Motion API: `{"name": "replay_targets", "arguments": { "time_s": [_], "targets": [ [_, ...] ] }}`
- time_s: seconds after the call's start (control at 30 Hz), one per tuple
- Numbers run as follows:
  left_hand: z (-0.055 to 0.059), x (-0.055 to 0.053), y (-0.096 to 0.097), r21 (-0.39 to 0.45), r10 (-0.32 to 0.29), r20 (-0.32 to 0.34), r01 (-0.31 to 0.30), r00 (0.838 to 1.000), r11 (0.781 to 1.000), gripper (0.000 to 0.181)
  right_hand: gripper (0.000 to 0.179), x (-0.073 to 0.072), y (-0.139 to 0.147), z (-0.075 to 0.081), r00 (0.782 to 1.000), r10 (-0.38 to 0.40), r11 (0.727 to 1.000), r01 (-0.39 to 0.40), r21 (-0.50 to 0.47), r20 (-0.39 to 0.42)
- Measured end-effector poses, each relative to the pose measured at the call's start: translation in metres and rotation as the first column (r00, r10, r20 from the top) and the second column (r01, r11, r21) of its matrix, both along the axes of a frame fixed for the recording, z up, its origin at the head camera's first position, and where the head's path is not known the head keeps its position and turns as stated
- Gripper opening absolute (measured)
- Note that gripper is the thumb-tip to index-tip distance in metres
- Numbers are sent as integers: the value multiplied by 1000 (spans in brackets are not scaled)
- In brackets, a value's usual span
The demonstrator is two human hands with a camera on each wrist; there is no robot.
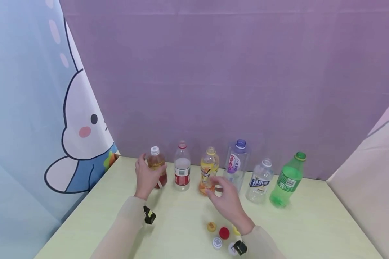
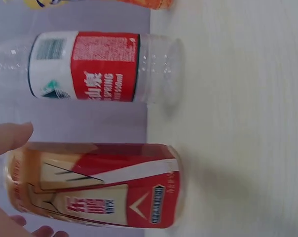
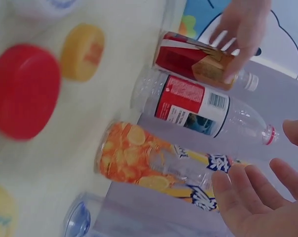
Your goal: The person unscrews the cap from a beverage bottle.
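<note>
My left hand [image 1: 148,177] is at the red-and-gold drink bottle [image 1: 159,165], which stands upright with a white cap [image 1: 155,150] on. In the left wrist view the thumb [image 2: 13,136] is on one side of this bottle, a little apart from it, and the fingertips [image 2: 43,231] show on the other. My right hand [image 1: 228,199] is in front of the orange drink bottle [image 1: 209,167], fingers loosely bent and nothing between them. That bottle has no cap. Between the two stands a capless clear water bottle [image 1: 182,169] with a red-and-white label.
Rightward stand a tall clear bottle [image 1: 236,163] with a purple neck, a clear bottle [image 1: 259,181] with a blue-and-white label, and a green bottle [image 1: 286,180]. Several loose caps, including a red cap [image 1: 224,233] and a gold cap [image 1: 211,226], lie near my right wrist. A purple cloth [image 1: 230,72] hangs behind.
</note>
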State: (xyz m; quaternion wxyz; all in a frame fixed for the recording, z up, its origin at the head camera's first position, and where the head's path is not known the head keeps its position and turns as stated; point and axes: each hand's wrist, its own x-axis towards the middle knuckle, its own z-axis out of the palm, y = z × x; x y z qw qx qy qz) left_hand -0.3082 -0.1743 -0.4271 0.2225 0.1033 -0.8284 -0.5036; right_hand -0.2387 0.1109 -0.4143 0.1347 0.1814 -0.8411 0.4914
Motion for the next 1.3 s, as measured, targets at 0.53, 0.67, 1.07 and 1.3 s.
{"name": "replay_targets", "arguments": {
  "time_s": [0.53,0.67,1.07,1.3],
  "targets": [
    [-24,-8,-9,120,-116,134,100,984,988,85,35,-12,-26,10,998,69,983,-70,-170,-11],
    [-23,-4,-7,124,-121,143,103,982,987,85,34,-12,-29,13,997,70,984,-66,-168,17],
    [-11,20,-9,36,-139,122,136,983,990,81,34,-9,-38,24,995,59,986,-45,-158,81],
    [-1,36,-7,17,-127,81,126,989,992,84,34,-10,-43,27,995,62,984,-48,-170,79]
  ]
}}
